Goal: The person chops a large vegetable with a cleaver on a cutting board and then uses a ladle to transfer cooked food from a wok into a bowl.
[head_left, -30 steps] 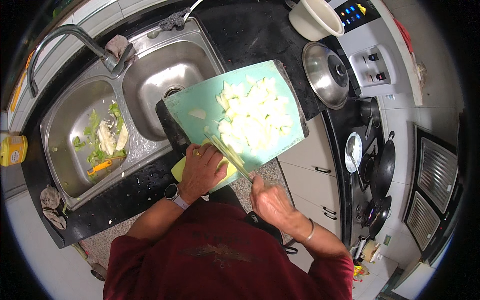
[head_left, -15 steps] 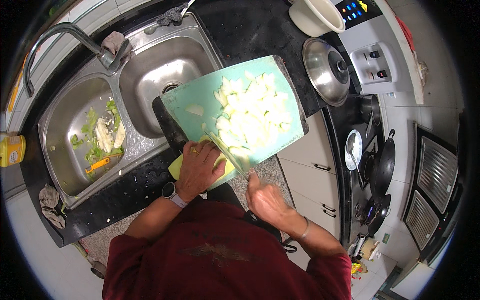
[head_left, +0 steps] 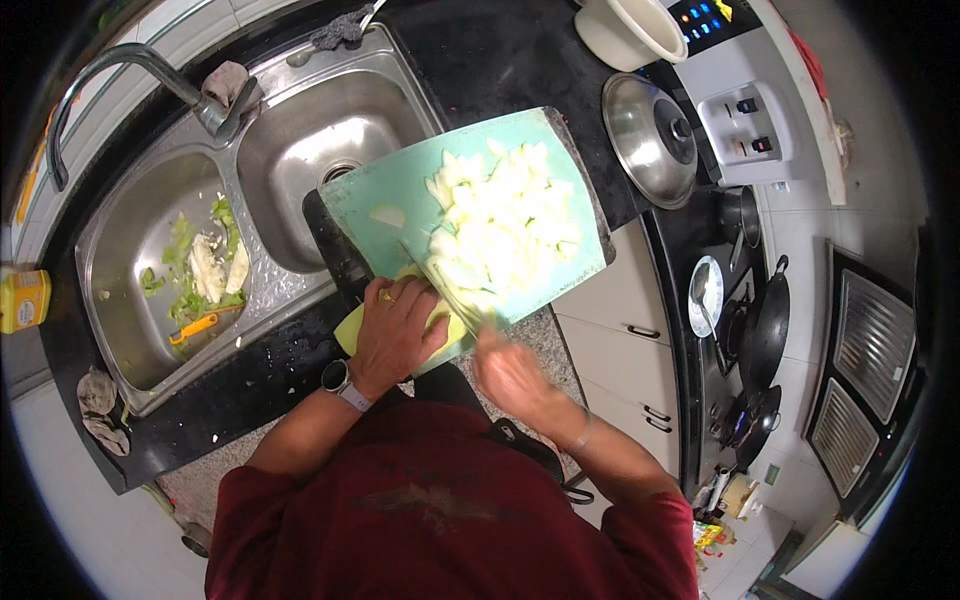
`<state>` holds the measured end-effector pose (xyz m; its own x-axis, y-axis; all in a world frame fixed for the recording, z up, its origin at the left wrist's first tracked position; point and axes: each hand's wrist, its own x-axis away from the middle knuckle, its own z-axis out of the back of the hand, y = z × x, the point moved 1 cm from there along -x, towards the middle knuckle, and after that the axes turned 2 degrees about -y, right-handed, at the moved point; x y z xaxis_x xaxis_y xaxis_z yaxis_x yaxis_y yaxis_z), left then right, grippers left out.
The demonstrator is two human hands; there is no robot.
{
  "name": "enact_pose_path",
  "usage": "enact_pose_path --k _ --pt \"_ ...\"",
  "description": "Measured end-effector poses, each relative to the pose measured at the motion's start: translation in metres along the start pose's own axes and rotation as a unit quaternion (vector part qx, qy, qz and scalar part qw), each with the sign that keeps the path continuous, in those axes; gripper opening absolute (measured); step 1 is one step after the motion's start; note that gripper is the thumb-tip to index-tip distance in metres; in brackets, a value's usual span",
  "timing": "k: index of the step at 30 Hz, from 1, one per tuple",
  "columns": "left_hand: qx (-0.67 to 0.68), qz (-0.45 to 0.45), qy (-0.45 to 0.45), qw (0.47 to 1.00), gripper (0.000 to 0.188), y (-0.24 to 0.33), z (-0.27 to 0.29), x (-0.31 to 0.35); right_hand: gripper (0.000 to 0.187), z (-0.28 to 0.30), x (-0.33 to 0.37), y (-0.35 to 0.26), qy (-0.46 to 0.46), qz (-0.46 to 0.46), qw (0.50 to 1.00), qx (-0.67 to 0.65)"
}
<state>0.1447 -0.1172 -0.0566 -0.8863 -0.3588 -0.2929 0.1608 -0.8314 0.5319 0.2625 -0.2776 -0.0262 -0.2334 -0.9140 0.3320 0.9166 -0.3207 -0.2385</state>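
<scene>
A pale green cutting board [head_left: 385,180] with dark ends lies over the counter edge, partly above the sink. My left hand [head_left: 400,322] presses down on a peeled, pale yellow-green gourd [head_left: 350,330] at the board's near edge, with its fingers curled over it. My right hand [head_left: 515,380], blurred by motion, is wrapped round the handle of a kitchen knife [head_left: 436,275]. The blade stands just right of my left fingertips, against the gourd's cut end. To its right lies a heap of cut gourd pieces [head_left: 510,215]; a single slice [head_left: 387,215] sits apart on the left.
The left sink basin [head_left: 125,300] holds peelings, pale scraps and an orange-handled peeler [head_left: 194,328]. A steel lid [head_left: 650,140] and a cream basin [head_left: 630,35] stand at the back right. Farther right are a wok [head_left: 768,330] and a plate with a spoon [head_left: 706,290].
My right hand has moved slightly left with the knife, and the blade has shifted toward my left fingers. My left hand still holds the gourd in nearly the same place.
</scene>
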Motion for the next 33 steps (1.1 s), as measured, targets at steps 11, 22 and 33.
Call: enact_pose_path --k 11,22,33 --pt "-0.010 0.001 0.028 1.000 0.032 -0.002 -0.003 0.000 0.012 0.055 0.025 -0.017 0.037 0.007 0.995 -0.094" --pt "0.020 0.003 0.044 0.999 0.032 -0.004 -0.005 0.003 0.012 0.058 0.021 -0.020 0.044 0.010 0.991 -0.123" --pt "-0.003 0.010 0.051 0.999 0.026 -0.003 -0.004 0.002 0.014 0.051 0.014 -0.019 0.019 0.003 0.995 -0.100"
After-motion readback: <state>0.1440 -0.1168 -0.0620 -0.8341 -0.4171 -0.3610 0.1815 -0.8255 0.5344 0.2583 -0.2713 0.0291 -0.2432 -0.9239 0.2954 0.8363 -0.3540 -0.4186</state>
